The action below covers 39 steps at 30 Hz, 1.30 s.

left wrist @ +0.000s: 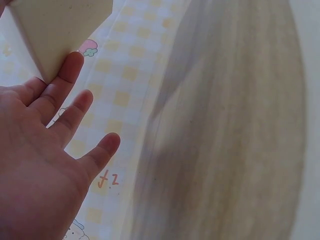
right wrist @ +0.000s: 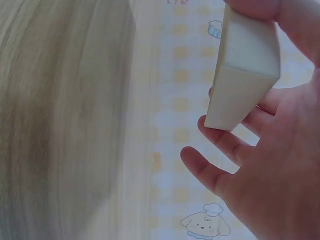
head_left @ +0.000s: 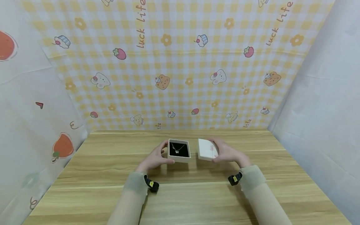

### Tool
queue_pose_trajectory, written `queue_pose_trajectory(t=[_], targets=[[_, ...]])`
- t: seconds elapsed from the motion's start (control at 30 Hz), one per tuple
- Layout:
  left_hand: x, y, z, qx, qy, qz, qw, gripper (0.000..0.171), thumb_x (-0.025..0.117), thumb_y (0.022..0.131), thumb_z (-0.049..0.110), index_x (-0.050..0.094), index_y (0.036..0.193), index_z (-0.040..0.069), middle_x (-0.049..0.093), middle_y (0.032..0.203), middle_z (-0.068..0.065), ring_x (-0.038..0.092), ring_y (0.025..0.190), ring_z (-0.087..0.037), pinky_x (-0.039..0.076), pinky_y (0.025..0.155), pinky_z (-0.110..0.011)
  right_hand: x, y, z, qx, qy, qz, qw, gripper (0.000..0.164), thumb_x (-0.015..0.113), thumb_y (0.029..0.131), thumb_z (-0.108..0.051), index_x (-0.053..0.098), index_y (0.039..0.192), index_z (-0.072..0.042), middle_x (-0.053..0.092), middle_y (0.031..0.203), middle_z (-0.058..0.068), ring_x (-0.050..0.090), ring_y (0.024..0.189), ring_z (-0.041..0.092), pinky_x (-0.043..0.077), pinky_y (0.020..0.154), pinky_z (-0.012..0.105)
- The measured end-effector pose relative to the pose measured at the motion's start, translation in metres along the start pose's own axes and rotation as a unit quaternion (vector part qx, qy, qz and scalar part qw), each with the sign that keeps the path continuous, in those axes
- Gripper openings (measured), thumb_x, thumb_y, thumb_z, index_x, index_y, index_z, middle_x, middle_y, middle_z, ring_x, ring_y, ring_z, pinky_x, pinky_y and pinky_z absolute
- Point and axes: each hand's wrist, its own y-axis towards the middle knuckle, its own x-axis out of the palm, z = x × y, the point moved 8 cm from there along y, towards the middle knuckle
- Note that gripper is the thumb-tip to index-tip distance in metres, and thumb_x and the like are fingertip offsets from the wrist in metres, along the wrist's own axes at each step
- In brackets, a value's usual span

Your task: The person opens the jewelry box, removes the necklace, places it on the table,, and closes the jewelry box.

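In the head view, an uncovered white jewelry box [head_left: 179, 159] shows a black insert with a silvery necklace [head_left: 177, 151] and its small butterfly-like pendant. My left hand [head_left: 156, 157] grips this box by its left side, thumb at the near edge. A short gap to the right, my right hand [head_left: 226, 151] holds the white box lid [head_left: 206, 149], printed with a pink flower design. In the left wrist view the box [left wrist: 60, 35] is pinched while other fingers spread loose. The right wrist view has the lid [right wrist: 242, 95] between thumb and fingers, tilted.
Below both hands spreads a wood-grain table [head_left: 180, 200]. A yellow checked cloth [head_left: 180, 62] hangs behind it, with white cloths at the left [head_left: 25, 140] and right [head_left: 320, 109]. Each wrist wears a small black camera on a strap.
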Motion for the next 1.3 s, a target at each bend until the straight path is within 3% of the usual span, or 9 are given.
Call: queue_pose_trajectory(t=[0.37,0.6,0.83,1.03,1.3], targets=[[0.000,-0.002,0.001,-0.006,-0.005,0.006,1.0000,0.082,0.085,0.071,0.017,0.042,0.141,0.015,0.048,0.137,-0.006,0.032,0.136,-0.033,0.022,0.110,-0.057,0.010,-0.004,0.014,0.026,-0.019,-0.025,0.999,0.097,0.088,0.059,-0.012,0.037,0.140,0.002,0.047,0.126,0.012,0.046,0.106,0.025,0.038,0.091,0.044],[0.000,-0.002,0.001,-0.006,-0.003,0.005,1.0000,0.082,0.085,0.071,0.017,0.042,0.141,0.015,0.048,0.137,-0.005,0.032,0.136,-0.033,0.022,0.110,-0.057,0.017,-0.005,0.024,0.045,-0.040,-0.043,0.997,0.099,0.090,0.059,-0.015,0.037,0.140,0.003,0.045,0.133,0.016,0.044,0.116,0.030,0.034,0.102,0.052],[0.000,-0.002,0.001,-0.009,-0.006,0.003,0.9999,0.078,0.085,0.072,0.018,0.044,0.138,0.016,0.049,0.135,-0.004,0.031,0.137,-0.035,0.021,0.109,-0.059,0.021,-0.006,0.027,0.053,-0.049,-0.050,0.996,0.098,0.091,0.059,-0.015,0.038,0.140,0.003,0.045,0.131,0.015,0.045,0.114,0.028,0.035,0.101,0.052],[0.000,-0.003,0.002,-0.005,-0.010,0.003,0.9999,0.077,0.084,0.072,0.018,0.044,0.138,0.015,0.049,0.134,-0.005,0.031,0.137,-0.034,0.020,0.110,-0.059,0.024,-0.006,0.027,0.057,-0.046,-0.063,0.995,0.100,0.090,0.061,-0.013,0.034,0.141,0.006,0.041,0.138,0.021,0.041,0.124,0.036,0.029,0.105,0.055],[0.000,-0.003,0.002,-0.010,-0.015,0.001,0.9998,0.082,0.085,0.072,0.015,0.042,0.141,0.016,0.047,0.137,-0.006,0.029,0.138,-0.035,0.020,0.109,-0.060,0.026,-0.005,0.031,0.089,-0.048,-0.062,0.993,0.101,0.092,0.058,-0.011,0.036,0.142,0.001,0.046,0.134,0.014,0.044,0.117,0.031,0.033,0.102,0.054]])
